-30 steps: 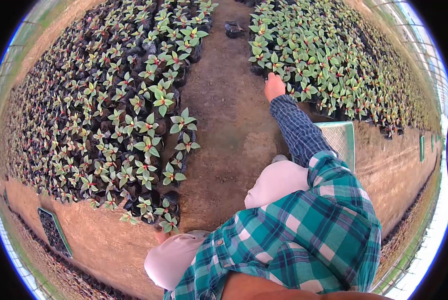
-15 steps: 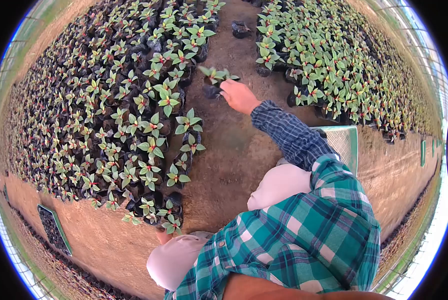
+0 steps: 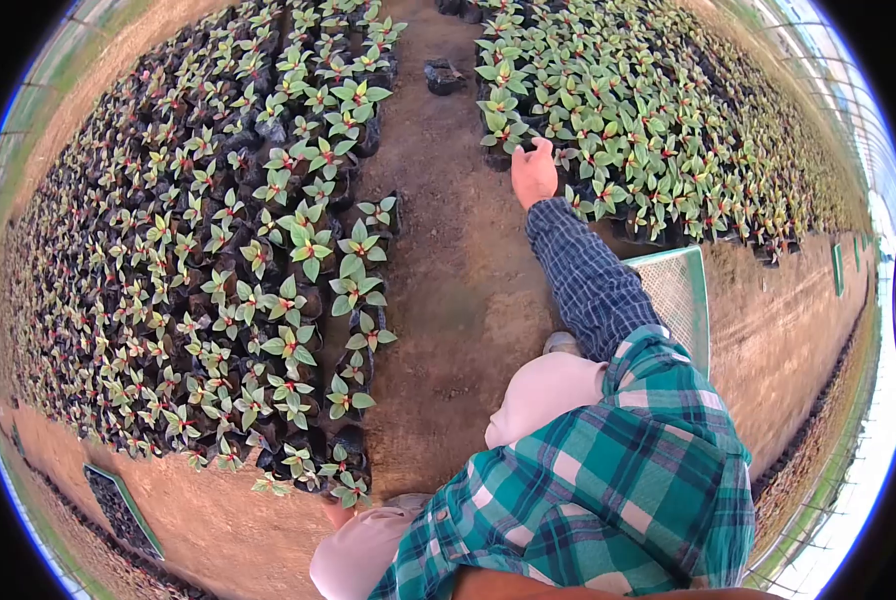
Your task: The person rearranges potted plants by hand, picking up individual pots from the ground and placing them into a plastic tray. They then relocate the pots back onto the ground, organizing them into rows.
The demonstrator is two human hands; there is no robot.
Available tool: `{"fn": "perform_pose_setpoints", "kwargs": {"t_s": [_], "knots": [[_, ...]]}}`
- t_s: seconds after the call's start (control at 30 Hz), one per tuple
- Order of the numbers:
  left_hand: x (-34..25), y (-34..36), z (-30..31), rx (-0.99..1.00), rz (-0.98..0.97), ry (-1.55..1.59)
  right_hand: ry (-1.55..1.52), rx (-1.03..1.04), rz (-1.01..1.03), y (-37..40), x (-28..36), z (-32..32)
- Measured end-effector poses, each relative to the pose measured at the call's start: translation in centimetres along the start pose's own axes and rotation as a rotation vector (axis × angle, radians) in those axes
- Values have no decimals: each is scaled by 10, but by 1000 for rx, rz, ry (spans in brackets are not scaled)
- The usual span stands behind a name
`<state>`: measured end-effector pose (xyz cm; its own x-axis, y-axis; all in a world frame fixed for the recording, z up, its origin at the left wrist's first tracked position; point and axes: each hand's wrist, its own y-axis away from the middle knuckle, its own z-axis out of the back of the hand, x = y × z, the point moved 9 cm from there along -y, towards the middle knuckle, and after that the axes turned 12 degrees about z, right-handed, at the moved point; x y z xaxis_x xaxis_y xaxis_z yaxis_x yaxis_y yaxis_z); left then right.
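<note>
My right hand reaches out to the left edge of the right-hand block of seedlings. Its thumb and fingers are apart, and I see nothing between them. Closest to the fingertips is a green seedling in a black bag. Low in the view, a small part of my left hand shows beside my knee, just under a leafy seedling. Its fingers are hidden, so whether it grips anything cannot be made out. Bagged seedlings stand in a strip along the left block's edge.
Many bagged seedlings fill the left side. Between the blocks runs a bare soil path, with a lone black bag on it. A green-edged mesh crate stands by my right leg. Another crate lies at lower left.
My right hand has let go of the bagged seedling material it carried and swung right to the other block. Seedlings now stand at the far end of the left strip. The view has shifted slightly.
</note>
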<state>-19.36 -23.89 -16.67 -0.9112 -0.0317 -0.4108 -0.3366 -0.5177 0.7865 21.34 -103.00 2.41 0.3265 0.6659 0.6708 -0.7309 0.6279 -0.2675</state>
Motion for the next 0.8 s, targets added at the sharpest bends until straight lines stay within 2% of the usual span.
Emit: {"fn": "perform_pose_setpoints", "kwargs": {"t_s": [0.07,0.17,0.27,0.33,0.43,0.47,0.53,0.6,0.63,0.67,0.7,0.73,0.77,0.8], "knots": [[0,3,2,11,25,14,77,38,4,-20,-9,3],[4,11,6,34,72,57,64,171,12,-41,-54,-38],[14,25,11,97,157,162,15,152,18,-38,-67,-48],[29,39,12,180,258,263,-244,185,-45,-27,-42,-33],[52,78,-1,306,420,461,-385,283,-88,-11,-6,-34],[56,93,-3,196,373,510,-414,302,-84,-7,6,-37],[78,106,3,12,451,483,-447,379,-31,-4,37,-52],[91,119,5,64,467,228,-491,487,82,-5,74,-77],[90,126,9,62,471,232,-555,530,78,-3,92,-89],[80,132,20,45,400,226,-535,460,310,-8,104,-107],[66,140,30,27,329,219,-531,537,264,-6,115,-120],[54,148,44,-69,284,199,-448,514,409,-5,125,-134],[38,159,57,-165,240,175,-433,573,426,1,124,-153],[13,173,59,-165,208,165,-417,629,440,5,121,-167]]}}
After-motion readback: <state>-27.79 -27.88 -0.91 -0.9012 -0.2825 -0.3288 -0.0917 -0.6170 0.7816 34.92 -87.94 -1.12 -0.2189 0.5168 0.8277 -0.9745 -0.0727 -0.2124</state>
